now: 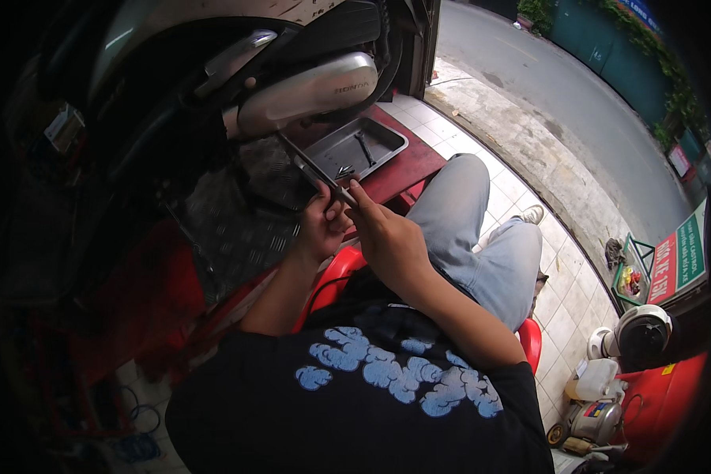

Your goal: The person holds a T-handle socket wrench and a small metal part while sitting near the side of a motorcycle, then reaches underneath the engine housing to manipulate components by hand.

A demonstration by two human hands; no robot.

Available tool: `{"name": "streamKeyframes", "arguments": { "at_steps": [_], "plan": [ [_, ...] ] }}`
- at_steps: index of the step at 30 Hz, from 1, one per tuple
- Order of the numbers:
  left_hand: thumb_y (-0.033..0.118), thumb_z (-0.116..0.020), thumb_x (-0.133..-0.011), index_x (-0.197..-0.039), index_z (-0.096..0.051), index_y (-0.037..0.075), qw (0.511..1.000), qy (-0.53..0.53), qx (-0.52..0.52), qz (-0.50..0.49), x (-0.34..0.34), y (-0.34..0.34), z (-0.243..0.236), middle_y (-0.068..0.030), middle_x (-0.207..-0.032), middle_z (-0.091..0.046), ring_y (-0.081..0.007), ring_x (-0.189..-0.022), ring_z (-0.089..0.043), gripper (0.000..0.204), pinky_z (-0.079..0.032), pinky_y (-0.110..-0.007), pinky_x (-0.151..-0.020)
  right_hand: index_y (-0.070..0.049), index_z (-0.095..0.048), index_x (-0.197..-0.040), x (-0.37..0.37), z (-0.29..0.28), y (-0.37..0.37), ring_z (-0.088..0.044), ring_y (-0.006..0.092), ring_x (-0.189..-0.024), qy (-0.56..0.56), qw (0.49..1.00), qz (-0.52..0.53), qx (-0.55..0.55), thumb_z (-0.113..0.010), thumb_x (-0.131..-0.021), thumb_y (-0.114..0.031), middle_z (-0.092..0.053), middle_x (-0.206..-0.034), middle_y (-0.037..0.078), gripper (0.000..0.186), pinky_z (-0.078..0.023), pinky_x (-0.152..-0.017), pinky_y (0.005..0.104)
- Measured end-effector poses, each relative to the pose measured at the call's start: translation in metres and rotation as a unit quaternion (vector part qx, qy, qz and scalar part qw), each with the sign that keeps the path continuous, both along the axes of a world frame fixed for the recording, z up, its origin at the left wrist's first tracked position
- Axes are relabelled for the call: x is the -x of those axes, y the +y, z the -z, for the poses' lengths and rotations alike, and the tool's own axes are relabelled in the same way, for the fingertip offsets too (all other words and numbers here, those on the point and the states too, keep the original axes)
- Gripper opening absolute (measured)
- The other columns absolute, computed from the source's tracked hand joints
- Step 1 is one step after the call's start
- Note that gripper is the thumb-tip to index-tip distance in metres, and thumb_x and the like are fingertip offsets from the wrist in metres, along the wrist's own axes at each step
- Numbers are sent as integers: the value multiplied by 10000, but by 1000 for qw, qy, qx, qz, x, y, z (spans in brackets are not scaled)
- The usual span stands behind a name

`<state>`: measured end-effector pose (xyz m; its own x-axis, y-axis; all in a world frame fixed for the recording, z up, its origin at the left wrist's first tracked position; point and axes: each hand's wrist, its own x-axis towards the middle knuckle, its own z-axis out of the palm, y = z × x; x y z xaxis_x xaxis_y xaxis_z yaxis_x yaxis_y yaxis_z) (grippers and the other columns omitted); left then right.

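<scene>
Together, left hand (322,227) and right hand (393,243) curled round a bar (317,169), near a lettered silver cover (304,99).

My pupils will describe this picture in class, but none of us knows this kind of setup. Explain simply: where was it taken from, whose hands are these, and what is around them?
There is no robot here. A wide fisheye camera on a person's head looks down, so straight edges bend. The left hand and right hand are the wearer's own, both bare. Together they hold a long, slim metal object. Beyond them, a grey tray on a red surface holds a dark tool and small metal pieces. A motorbike stands alongside.
</scene>
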<state>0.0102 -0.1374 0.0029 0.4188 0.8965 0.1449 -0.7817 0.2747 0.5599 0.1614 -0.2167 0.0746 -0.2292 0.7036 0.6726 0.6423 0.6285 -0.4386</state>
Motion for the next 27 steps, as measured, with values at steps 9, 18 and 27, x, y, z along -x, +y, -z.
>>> {"name": "streamKeyframes", "arguments": {
  "at_steps": [9,18,27],
  "plan": [
    [398,-384,-1036,-1368,-423,-55,997,30,-59,-26,-5,1,-2,103,-509,-308,-9,-419,-278,563,-264,-195,-459,-138,-558,-1320,-23,-18,-29,-649,327,-665,-284,930,-114,203,-631,-868,-317,-631,-700,140,492,-496,-598,432],
    [426,-415,-1018,-1346,-469,-35,999,10,-46,-25,-1,5,3,80,-563,-309,-36,-461,-266,568,-263,-220,-488,-112,-462,-1388,-30,-31,-19,-615,381,-633,-98,978,-76,168,-605,-853,-201,-597,-652,178,561,-469,-589,471],
    [416,-430,-1013,-1359,-445,-24,996,-19,-84,-32,2,5,-4,60,-589,-345,-23,-481,-327,559,-279,-203,-470,-27,-398,-1406,-53,-13,-5,-648,383,-709,-157,964,56,209,-593,-861,-201,-616,-690,187,605,-484,-635,470]
  ]
}}
